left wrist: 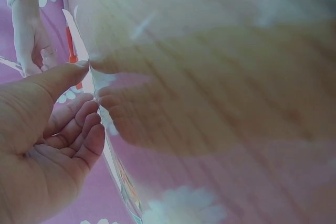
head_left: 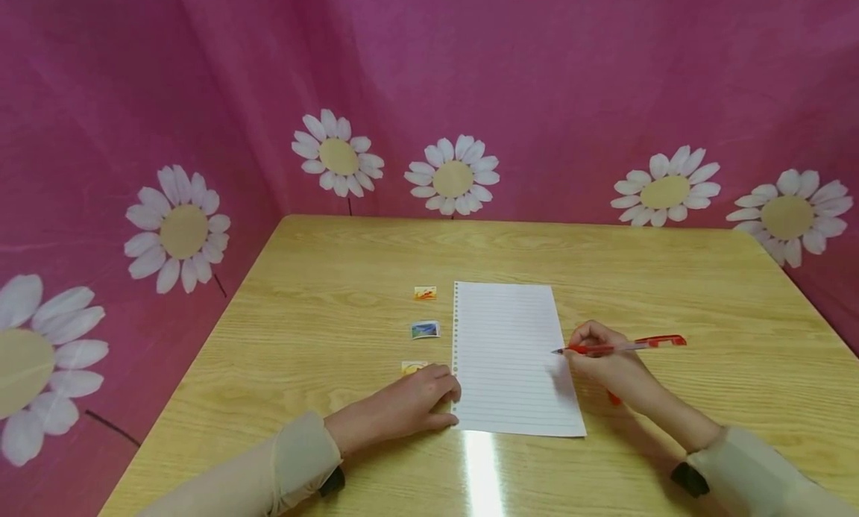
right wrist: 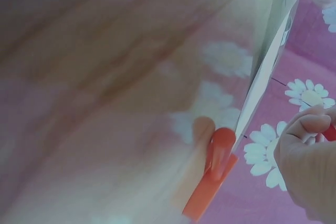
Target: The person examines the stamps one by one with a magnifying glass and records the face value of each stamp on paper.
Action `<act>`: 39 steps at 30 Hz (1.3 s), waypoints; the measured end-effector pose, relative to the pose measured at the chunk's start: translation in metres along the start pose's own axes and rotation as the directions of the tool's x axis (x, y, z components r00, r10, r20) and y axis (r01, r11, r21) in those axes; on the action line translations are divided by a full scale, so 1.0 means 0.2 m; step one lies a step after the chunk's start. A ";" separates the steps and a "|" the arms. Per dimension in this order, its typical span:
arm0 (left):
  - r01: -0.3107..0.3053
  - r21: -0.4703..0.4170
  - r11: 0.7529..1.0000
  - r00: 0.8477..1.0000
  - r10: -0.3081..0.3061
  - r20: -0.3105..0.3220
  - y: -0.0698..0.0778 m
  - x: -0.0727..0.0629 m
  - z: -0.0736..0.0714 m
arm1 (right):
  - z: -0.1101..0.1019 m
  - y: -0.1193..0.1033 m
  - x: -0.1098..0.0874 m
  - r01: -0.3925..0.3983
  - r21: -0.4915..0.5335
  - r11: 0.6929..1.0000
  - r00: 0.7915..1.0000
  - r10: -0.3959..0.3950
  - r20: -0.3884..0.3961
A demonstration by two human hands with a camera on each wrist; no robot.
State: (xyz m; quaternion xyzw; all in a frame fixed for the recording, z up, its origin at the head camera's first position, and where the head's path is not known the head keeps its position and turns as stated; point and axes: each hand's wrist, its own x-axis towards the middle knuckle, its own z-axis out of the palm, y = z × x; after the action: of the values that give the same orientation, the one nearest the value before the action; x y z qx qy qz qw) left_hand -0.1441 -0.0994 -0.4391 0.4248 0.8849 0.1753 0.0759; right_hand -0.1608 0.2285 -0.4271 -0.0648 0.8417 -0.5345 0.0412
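Note:
A sheet of lined paper (head_left: 510, 353) with punched holes along its left edge lies on the table. My right hand (head_left: 614, 364) pinches a red pen (head_left: 634, 345) over the paper's right edge, its tip pointing left. Whether the tip touches the paper, I cannot tell. Beneath that hand a red pen cap (right wrist: 212, 174) lies on the table, mostly hidden in the head view. My left hand (head_left: 419, 401) rests at the paper's lower left edge, fingertips and thumb down and slightly bent. It partly covers a small yellow picture stamp (head_left: 413, 367).
Left of the paper, a blue-green stamp (head_left: 426, 330) and an orange-yellow stamp (head_left: 425, 293) lie in a column above the covered one. The wooden table (head_left: 322, 293) is glossy, with a light reflection near its front. A pink daisy-patterned curtain (head_left: 537, 77) hangs behind and beside it.

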 end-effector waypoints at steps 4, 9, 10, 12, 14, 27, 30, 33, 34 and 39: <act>-0.001 0.001 1.000 1.000 0.001 -0.009 0.00 0.00 0.00 | 0.03 -0.01 0.01 0.015 0.015 1.000 1.000 -0.015 -0.003; 0.001 0.011 1.000 1.000 -0.001 -0.023 0.00 0.00 0.01 | 0.07 -0.02 0.02 0.054 0.040 0.998 0.998 -0.055 0.015; 0.000 0.014 1.000 1.000 0.000 -0.023 0.00 0.00 0.01 | 0.07 -0.02 0.03 0.064 0.048 0.997 0.998 -0.065 0.017; 0.000 0.012 1.000 1.000 0.000 -0.020 0.00 0.00 0.01 | 0.09 -0.02 0.03 0.079 0.062 0.995 0.996 -0.080 0.027; 0.000 0.009 1.000 1.000 0.000 -0.016 0.00 0.00 0.01 | 0.10 -0.03 0.03 0.085 0.051 0.995 0.996 -0.086 0.016; -0.015 0.022 1.000 0.999 0.016 -0.039 0.00 0.01 0.01 | 0.19 -0.07 0.09 0.023 0.105 0.994 0.996 -0.033 0.088; -0.022 0.024 0.999 0.999 0.023 -0.042 0.00 0.01 0.01 | 0.22 -0.08 0.10 0.033 0.080 0.996 0.996 -0.040 0.083; -0.020 0.021 1.000 0.999 0.021 -0.039 0.00 0.01 0.01 | 0.24 -0.09 0.12 0.050 0.058 0.997 0.994 -0.056 0.090; -0.018 0.020 1.000 0.999 0.019 -0.037 0.00 0.01 0.01 | 0.24 -0.09 0.12 0.051 0.056 0.997 0.994 -0.056 0.095; -0.004 0.005 1.000 1.000 0.005 -0.027 0.00 0.01 0.01 | 0.28 -0.09 0.15 0.053 0.061 0.997 0.993 -0.059 0.106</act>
State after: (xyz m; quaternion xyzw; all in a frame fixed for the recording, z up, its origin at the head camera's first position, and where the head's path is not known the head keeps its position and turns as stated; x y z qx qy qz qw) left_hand -0.1451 -0.0979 -0.4414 0.4246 0.8853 0.1790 0.0623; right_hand -0.1809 0.1668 -0.4347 -0.1161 0.8202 -0.5553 0.0735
